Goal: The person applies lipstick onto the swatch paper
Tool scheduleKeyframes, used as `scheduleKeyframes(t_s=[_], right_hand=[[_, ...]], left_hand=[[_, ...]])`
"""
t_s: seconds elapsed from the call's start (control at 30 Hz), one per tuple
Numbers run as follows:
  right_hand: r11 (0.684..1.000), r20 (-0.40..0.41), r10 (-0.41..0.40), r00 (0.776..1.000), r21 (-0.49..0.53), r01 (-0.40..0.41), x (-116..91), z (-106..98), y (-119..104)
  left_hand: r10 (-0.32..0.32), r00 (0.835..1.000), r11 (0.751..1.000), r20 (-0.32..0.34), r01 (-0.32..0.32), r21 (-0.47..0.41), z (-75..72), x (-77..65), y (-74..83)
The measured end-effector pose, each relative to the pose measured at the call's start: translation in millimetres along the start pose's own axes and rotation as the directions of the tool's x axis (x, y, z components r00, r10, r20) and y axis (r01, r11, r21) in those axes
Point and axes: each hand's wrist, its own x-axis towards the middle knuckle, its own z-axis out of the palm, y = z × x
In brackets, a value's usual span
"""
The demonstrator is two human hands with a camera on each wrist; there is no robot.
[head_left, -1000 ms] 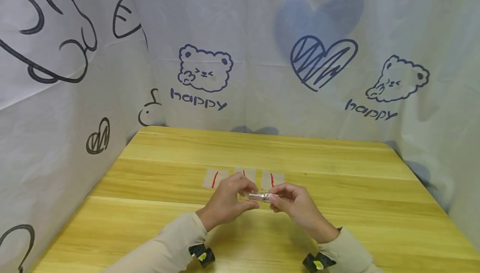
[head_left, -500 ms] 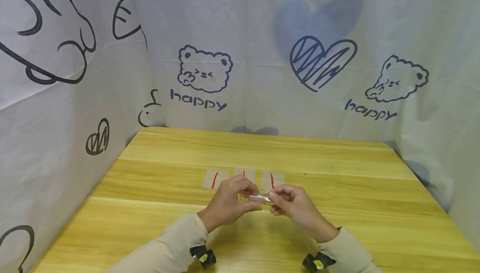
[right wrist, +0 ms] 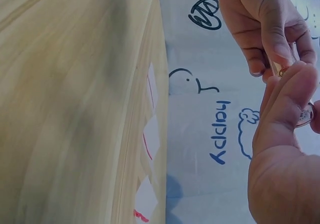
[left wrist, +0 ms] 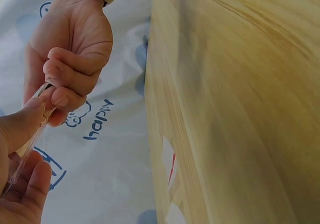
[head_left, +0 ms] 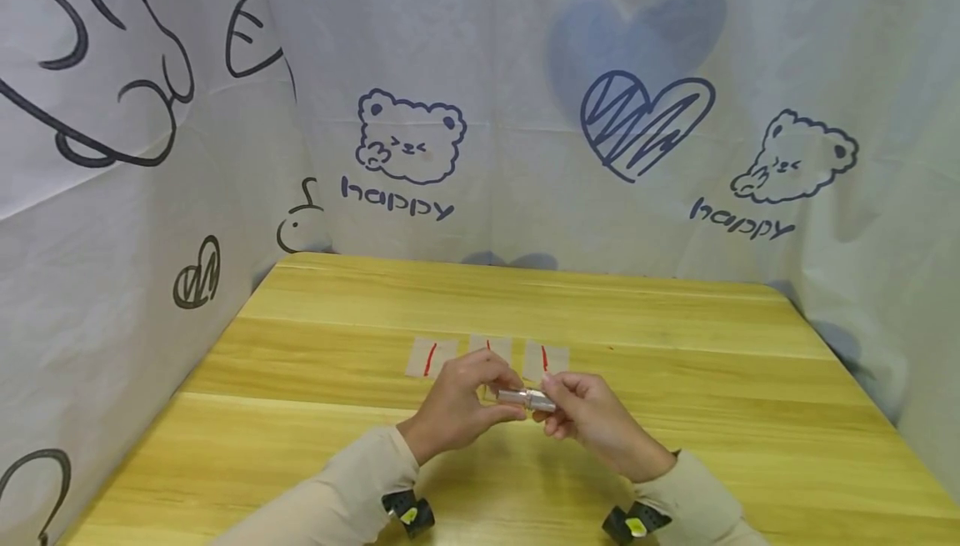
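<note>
Both hands meet over the middle of the table, holding one lipstick (head_left: 527,399) crosswise between them. It has a silvery tube and a clear cap. Around the clear left end, my left hand (head_left: 453,404) keeps thumb and fingers pinched. My right hand (head_left: 600,421) pinches the opposite, silvery end. The left wrist view shows the transparent case (left wrist: 31,144) between the left thumb and fingers. In the right wrist view, the fingers of my right hand (right wrist: 285,119) hide most of the tube, and its round end (right wrist: 305,115) shows beside them.
Three pale paper pieces, left (head_left: 420,358), middle (head_left: 498,346) and right (head_left: 556,358), lie behind the hands, each with a red stroke. They rest on a wood-grain table (head_left: 675,338). White curtains (head_left: 517,196) with drawings surround its back and sides.
The right fingers have shifted their grip on the silvery end and moved slightly lower, so more of the tube shows. The lipstick's right end has dipped a little. The left hand has edged right.
</note>
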Motion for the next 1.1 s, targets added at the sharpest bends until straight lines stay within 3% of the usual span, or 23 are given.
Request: scheduleKeyframes(t_s=[0.33,0.47,0.57,0.7,0.8,1.0,1.1], right_hand=[[0.999,0.030,0.018,0.999,-0.041,-0.017,1,-2,-1],[0.983,0.067,0.025,0.997,-0.183,-0.012,2,-9,-1],[0.943,0.080,0.023,0.997,-0.333,0.005,4,-12,-1],[0.885,0.102,0.010,0.995,-0.465,0.038,6,-15,-2],[0.863,0.091,-0.010,0.996,-0.502,0.054,8,-19,-1],[0.893,-0.036,-0.070,0.997,-0.448,0.046,12,-34,8],[0.903,-0.120,-0.099,0.988,-0.428,0.039,14,-43,13]], left_hand=[[-0.012,0.999,1.000,0.031,0.011,0.019,-1.9,2.7,-0.6],[-0.047,0.996,0.999,0.081,0.047,0.005,-2.2,4.8,-2.4],[-0.088,0.987,0.996,0.133,0.090,-0.011,-1.0,5.9,-3.3],[-0.131,0.971,0.991,0.197,0.136,-0.009,0.3,7.2,-3.5],[-0.188,0.958,0.982,0.214,0.185,0.035,-1.4,7.7,-4.1],[-0.337,0.929,0.941,0.152,0.326,0.096,-12.7,4.1,-17.2],[-0.433,0.893,0.898,0.122,0.414,0.148,-21.4,0.2,-29.5]])
